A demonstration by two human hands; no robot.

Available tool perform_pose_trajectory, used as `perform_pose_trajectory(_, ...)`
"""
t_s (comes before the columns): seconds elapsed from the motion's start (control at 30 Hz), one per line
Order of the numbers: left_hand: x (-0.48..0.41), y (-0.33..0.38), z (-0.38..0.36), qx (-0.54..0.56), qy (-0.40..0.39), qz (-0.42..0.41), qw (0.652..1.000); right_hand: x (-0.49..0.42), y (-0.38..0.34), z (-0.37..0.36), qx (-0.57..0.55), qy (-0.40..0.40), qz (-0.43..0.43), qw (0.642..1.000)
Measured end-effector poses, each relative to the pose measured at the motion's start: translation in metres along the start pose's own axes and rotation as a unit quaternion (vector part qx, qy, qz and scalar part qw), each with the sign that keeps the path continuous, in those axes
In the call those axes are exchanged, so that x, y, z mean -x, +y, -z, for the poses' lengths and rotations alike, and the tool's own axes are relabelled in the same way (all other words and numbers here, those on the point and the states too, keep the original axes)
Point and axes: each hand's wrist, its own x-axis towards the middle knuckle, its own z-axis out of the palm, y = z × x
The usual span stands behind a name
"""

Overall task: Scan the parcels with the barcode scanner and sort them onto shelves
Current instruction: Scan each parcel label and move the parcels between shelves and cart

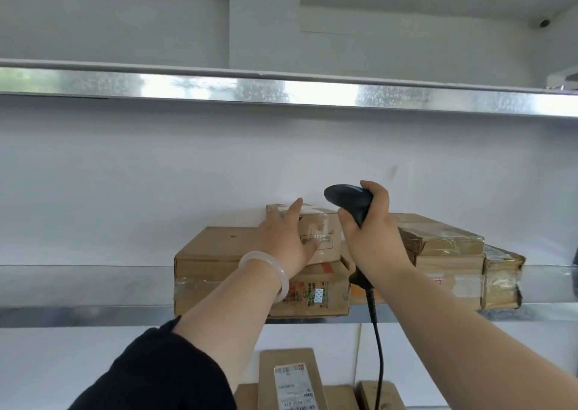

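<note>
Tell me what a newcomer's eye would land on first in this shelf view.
First, the right hand at centre, gripping a black corded handheld barcode scanner with its head pointing left. Beside it the left hand, a pale bangle on its wrist, lies with straight fingers against a small brown cardboard parcel stacked on a larger cardboard box on the middle metal shelf. More taped brown parcels are piled to the right.

1. At the left of the frame, the middle shelf (78,287) is seen open up to the large carton (203,262).
2. Its centre and right are blocked by stacked parcels (447,253).
3. Open room is seen between this stack and the upper shelf (281,92).
4. At lower centre, the passage is crossed by the hanging scanner cable (379,347).
</note>
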Motion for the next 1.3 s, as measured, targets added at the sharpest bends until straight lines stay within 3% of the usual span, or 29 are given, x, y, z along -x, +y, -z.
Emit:
perform_pose_trajectory(0.1, -0.011, -0.004, -0.008, 0.0, -0.008, 0.0, 1.0, -0.002, 0.006, -0.005, -0.005, 0.004, -0.007, 1.0)
perform_pose_trajectory(0.23, -0.014, -0.008, -0.012, 0.02, 0.042, -0.015, 0.999, -0.001, 0.012, -0.003, -0.025, 0.017, -0.022, 0.999)
perform_pose_trajectory(0.4, 0.008, -0.008, -0.007, 0.074, 0.12, -0.085, 0.986, 0.0, 0.013, 0.009, -0.061, 0.047, -0.031, 0.997)
perform_pose_trajectory(0.57, 0.039, -0.001, -0.009, 0.107, 0.137, -0.131, 0.976, 0.012, 0.0, 0.018, -0.109, 0.043, -0.03, 0.993)
perform_pose_trajectory(0.77, 0.077, 0.016, -0.011, 0.233, 0.157, -0.083, 0.956, 0.057, -0.001, 0.029, -0.16, 0.04, 0.018, 0.986)
perform_pose_trajectory(0.97, 0.101, 0.048, 0.0, 0.225, 0.208, 0.029, 0.952, 0.1, 0.008, 0.041, -0.214, 0.032, 0.072, 0.974)
perform_pose_trajectory(1.03, 0.107, 0.054, 0.004, 0.228, 0.191, 0.058, 0.953, 0.108, 0.007, 0.049, -0.228, 0.027, 0.084, 0.97)
perform_pose_trajectory(1.2, 0.121, 0.06, 0.012, 0.335, 0.062, 0.075, 0.937, 0.124, 0.007, 0.066, -0.264, 0.011, 0.105, 0.959)
perform_pose_trajectory(1.3, 0.132, 0.062, 0.011, 0.332, 0.048, 0.091, 0.938, 0.134, 0.001, 0.068, -0.236, -0.015, 0.134, 0.962)
